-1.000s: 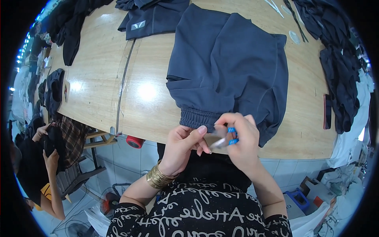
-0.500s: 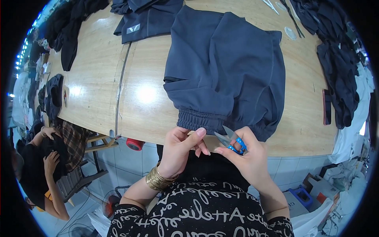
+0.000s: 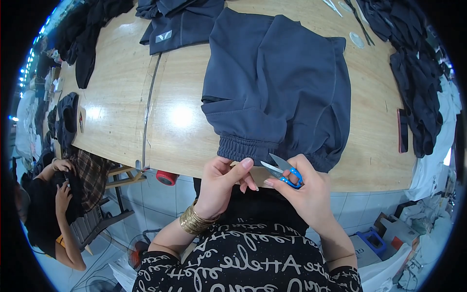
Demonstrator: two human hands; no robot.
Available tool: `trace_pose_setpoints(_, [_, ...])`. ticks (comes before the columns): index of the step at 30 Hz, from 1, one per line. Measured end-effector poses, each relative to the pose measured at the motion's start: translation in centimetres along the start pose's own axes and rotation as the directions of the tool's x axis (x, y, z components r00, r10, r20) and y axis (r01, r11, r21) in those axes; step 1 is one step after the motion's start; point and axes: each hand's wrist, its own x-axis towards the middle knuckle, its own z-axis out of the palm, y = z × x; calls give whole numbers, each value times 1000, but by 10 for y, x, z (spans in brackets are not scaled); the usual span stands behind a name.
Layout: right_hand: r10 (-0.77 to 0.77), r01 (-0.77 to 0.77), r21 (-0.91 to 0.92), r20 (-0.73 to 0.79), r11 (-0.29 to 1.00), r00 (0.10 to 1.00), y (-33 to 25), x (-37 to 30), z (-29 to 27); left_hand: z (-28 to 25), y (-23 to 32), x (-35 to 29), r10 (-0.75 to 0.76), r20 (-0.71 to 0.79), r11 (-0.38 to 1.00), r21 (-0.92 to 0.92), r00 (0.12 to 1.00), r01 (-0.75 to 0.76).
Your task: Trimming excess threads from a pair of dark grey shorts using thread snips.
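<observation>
Dark blue-grey shorts lie spread on the table, with the gathered elastic waistband toward me at the near edge. My left hand is closed on the waistband's edge, thumb on top and some fingertips hidden beneath. Just to its right, my right hand grips a pair of thread snips with blue handles. The two blades stand apart, their tips pointing up and left beside the waistband. Whether a thread lies between the blades is too small to tell.
Folded dark garments lie on the wooden table at the far side. More dark clothing and a phone-like flat object are at the right. A co-worker sits at the lower left, handling black cloth. A red round object shows below the table edge.
The snips have shifted slightly left toward my left hand, and their blades look a little closer together. My left hand keeps its hold on the waistband.
</observation>
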Motion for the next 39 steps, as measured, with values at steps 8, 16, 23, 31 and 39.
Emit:
trace_pose_setpoints(8, [97, -102, 82, 54, 991, 994, -4, -1, 0, -1, -1, -1, 5, 4, 1000, -10, 1000, -5])
trace_pose_setpoints(16, [108, -112, 79, 54, 991, 993, -4, 1, 0, 0, 1, 0, 10, -6, 1000, -18, 1000, -10])
trace_pose_setpoints(23, [192, -193, 167, 22, 967, 981, -6, 5, 5, -4, -1, -4, 25, -16, 999, -24, 1000, -25])
trace_pose_setpoints(31, [168, -185, 81, 184, 979, 968, -17, 6, 9, -12, -3, -12, 20, -72, 998, -60, 997, -25])
trace_pose_setpoints(39, [199, -219, 72, 216, 973, 956, -28, 11, 19, -22, -3, -24, 77, -119, 992, -87, 990, -87])
